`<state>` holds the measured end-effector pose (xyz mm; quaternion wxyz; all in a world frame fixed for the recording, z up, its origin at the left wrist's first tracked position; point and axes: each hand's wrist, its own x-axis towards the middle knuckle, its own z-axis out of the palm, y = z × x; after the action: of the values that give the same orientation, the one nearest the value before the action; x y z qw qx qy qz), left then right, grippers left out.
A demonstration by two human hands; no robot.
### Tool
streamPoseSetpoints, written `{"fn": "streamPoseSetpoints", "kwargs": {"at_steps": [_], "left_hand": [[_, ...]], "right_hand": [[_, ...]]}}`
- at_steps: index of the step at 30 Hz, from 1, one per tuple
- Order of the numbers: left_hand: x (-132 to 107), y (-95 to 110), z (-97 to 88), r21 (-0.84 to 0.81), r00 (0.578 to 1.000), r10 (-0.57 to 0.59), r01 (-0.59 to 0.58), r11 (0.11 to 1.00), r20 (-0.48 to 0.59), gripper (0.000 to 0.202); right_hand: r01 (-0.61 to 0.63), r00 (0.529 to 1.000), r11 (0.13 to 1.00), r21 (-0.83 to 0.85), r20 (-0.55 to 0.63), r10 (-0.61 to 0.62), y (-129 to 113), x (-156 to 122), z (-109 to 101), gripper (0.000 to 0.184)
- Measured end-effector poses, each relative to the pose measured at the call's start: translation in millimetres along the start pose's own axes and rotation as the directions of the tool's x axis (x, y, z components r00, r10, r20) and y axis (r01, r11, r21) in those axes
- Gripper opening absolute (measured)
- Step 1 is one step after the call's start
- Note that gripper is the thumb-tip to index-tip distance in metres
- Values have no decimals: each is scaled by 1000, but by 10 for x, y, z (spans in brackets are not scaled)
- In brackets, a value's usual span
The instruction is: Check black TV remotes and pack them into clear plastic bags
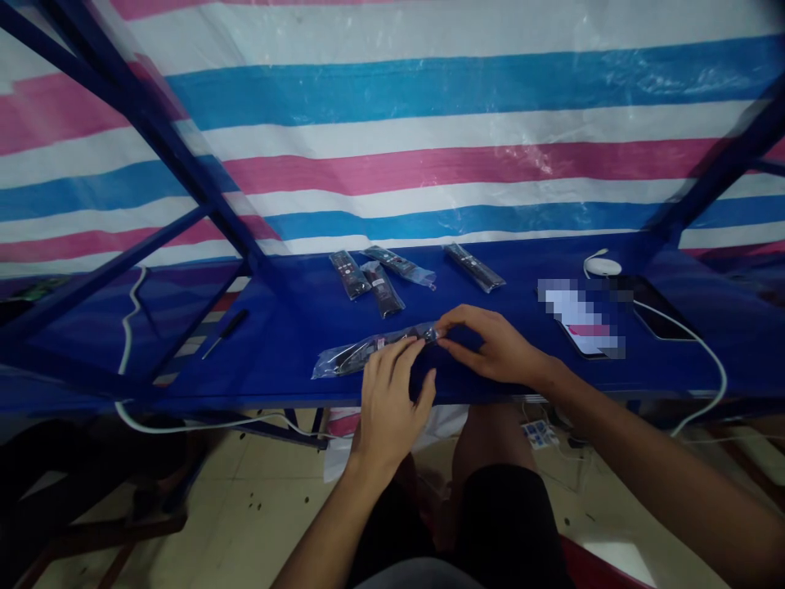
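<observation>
A clear-bagged remote control [368,353] lies lengthwise near the front edge of the blue bench [282,303], a little left of its middle. The right hand [496,348] is closed to a pinch, its thumb and fingertips [442,337] gripping the end of the bag, while the left hand [389,413] curves down, partly closed, with its fingers over the bag's middle, apparently steadying it against the pinch. Beyond them, along the back edge, sit four more bagged remotes [398,274], loosely grouped at slight angles, seemingly kept within easy reach. Towards the right end, a phone with a blurred screen [582,319] lies beside a dark phone or tablet [656,307], probably set there to be seen while working, with a white cable [711,368] trailing over the front edge and a round white puck [603,267] behind. Left of the hands, a small black-handled screwdriver [228,331] lies well apart. A pink, white and blue striped tarpaulin [429,155] hangs behind the blue metal frame [153,139]
</observation>
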<state>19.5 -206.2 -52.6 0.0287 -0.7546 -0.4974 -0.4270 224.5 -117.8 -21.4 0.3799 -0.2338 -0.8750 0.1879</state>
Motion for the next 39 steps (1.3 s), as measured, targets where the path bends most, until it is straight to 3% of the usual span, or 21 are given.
{"fn": "streamPoseSetpoints", "kwargs": {"at_steps": [2, 5, 11, 18, 24, 30, 35, 39], "left_hand": [[90, -4, -24, -1, 997, 9, -9, 1000, -72, 46], [210, 11, -83, -58, 994, 2, -9, 998, -109, 31], [423, 90, -228, -293, 995, -71, 47, 955, -69, 7], [645, 193, -346, -489, 986, -167, 140, 861, -11, 4], [668, 234, -342, -526, 986, -168, 148, 837, 9, 7], [624, 215, -276, -512, 989, -141, 105, 853, -32, 6], [534, 168, -55, -416, 989, 60, -110, 903, -132, 2], [366, 104, 169, -393, 986, 101, -146, 908, -134, 6]], "right_hand": [[38, 999, 999, 29, -31, -37, -145, 4, -18, 21], [58, 998, 994, 90, -33, -56, -319, 2, -66, 26], [-126, 992, 959, 253, 20, 125, -485, 44, -267, 28], [-123, 992, 895, 429, 49, 113, -603, 153, -553, 26], [-188, 982, 947, 260, 34, 185, -643, 176, -651, 19], [-224, 975, 946, 233, 68, 214, -624, 155, -695, 18], [-261, 965, 959, 112, 60, 256, -501, 36, -740, 24], [-298, 950, 954, 35, 103, 293, -322, -204, -701, 25]]}}
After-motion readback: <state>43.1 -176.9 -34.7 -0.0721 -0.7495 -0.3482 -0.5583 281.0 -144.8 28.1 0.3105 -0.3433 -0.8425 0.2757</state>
